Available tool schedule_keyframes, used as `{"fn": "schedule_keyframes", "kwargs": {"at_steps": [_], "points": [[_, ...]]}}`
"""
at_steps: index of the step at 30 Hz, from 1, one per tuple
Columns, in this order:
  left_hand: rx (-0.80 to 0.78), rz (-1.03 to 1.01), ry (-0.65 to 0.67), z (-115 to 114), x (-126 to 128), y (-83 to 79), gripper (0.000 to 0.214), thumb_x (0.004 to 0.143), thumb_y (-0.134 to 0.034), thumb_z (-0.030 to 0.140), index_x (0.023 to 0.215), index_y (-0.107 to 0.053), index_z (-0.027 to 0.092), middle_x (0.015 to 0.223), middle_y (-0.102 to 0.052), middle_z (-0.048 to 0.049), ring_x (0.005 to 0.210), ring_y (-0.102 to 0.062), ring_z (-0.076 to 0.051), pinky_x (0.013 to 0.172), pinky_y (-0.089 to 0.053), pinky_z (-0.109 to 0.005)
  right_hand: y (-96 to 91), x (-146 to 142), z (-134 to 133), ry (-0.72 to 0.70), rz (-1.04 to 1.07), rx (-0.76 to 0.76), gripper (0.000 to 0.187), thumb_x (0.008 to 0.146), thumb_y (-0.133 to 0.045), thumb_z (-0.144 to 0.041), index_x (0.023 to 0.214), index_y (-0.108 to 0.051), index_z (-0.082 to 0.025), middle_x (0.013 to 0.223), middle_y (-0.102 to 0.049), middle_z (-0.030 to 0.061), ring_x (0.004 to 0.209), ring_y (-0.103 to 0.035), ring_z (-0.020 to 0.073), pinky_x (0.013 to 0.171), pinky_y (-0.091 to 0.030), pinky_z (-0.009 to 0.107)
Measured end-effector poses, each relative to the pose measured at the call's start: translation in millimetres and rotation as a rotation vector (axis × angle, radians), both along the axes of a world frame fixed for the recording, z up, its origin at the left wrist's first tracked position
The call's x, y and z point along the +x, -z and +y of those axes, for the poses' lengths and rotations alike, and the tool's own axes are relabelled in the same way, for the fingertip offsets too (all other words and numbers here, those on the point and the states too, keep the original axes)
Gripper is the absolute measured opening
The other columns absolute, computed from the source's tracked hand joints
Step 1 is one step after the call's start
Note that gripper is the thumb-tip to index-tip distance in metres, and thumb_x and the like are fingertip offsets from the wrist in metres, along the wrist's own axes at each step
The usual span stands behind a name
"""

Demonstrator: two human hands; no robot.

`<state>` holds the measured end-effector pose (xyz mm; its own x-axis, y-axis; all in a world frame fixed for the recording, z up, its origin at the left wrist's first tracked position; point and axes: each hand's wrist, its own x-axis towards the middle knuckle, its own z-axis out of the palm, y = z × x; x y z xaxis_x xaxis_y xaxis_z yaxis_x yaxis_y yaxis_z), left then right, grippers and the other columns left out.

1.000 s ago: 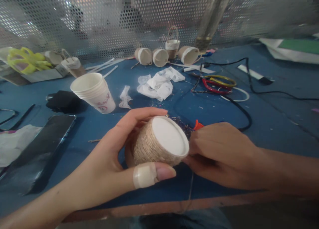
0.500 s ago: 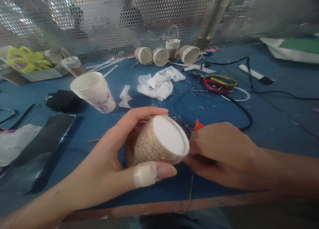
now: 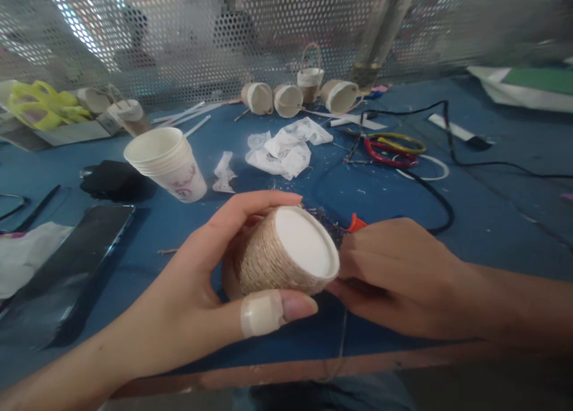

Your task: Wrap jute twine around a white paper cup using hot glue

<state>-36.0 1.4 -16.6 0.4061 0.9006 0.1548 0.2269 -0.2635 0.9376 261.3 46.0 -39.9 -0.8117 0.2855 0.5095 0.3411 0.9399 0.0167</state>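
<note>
Centre of frame, low: left hand (image 3: pixel 197 303) grips a twine-wrapped paper cup (image 3: pixel 282 262) held on its side above the blue tabletop (image 3: pixel 483 220), white base facing up and right; fingers (image 3: pixel 250 203) closed over the top of it, thumb with a plaster (image 3: pixel 262 312) clamped underneath. Right hand (image 3: pixel 394 274) just right of the cup, fingers curled closed with tips pressed to the cup's lower right edge; what they pinch is hidden. Thin twine strand (image 3: pixel 344 333) hangs down from under that hand. Orange bit (image 3: pixel 356 223) peeks out behind the right hand. Left of centre: stack of paper cups (image 3: pixel 165 163), tilted; phone (image 3: pixel 76 262) at lower left. Crumpled white paper (image 3: pixel 282 151) above centre, scissors (image 3: pixel 389 148) to its right, wrapped cups (image 3: pixel 286 99) along the perforated screen (image 3: pixel 179 41) at top
</note>
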Motion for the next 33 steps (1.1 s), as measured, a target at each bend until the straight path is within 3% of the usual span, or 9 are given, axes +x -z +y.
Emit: {"fn": "schedule_keyframes", "kwargs": {"at_steps": [15,25,33], "points": [[0.035,0.021,0.016,3.0,4.4,-2.5,0.071,0.09,-0.107,0.038,0.149,-0.08,0.065,0.138,-0.087,0.0164,0.124,-0.086,-0.022,0.108,-0.069,-0.02,0.0,0.2,-2.0,-0.015,0.002,0.044,0.064,0.134,-0.026,-0.027,0.083,-0.065,-0.025,0.064,-0.067,-0.0034,0.057,-0.056,0.0151,0.057,-0.037,0.036],[0.076,0.073,0.016,5.9,2.9,0.3,0.074,0.088,-0.108,0.04,0.151,-0.078,0.066,0.142,-0.087,0.0162,0.128,-0.085,-0.027,0.114,-0.07,-0.028,1.5,-0.8,0.1,-0.017,0.004,0.059,0.065,0.133,-0.027,-0.026,0.081,-0.065,-0.026,0.064,-0.066,-0.0038,0.055,-0.057,0.0163,0.055,-0.04,0.037],[0.067,0.084,0.015,5.6,0.9,-1.3,0.079,0.085,-0.111,0.041,0.15,-0.077,0.069,0.141,-0.087,0.0173,0.126,-0.085,-0.026,0.112,-0.072,-0.028,3.5,-0.6,0.0,-0.012,0.02,0.063,0.066,0.134,-0.027,-0.027,0.079,-0.065,-0.027,0.064,-0.065,-0.0044,0.056,-0.056,0.0164,0.056,-0.039,0.037]]}}
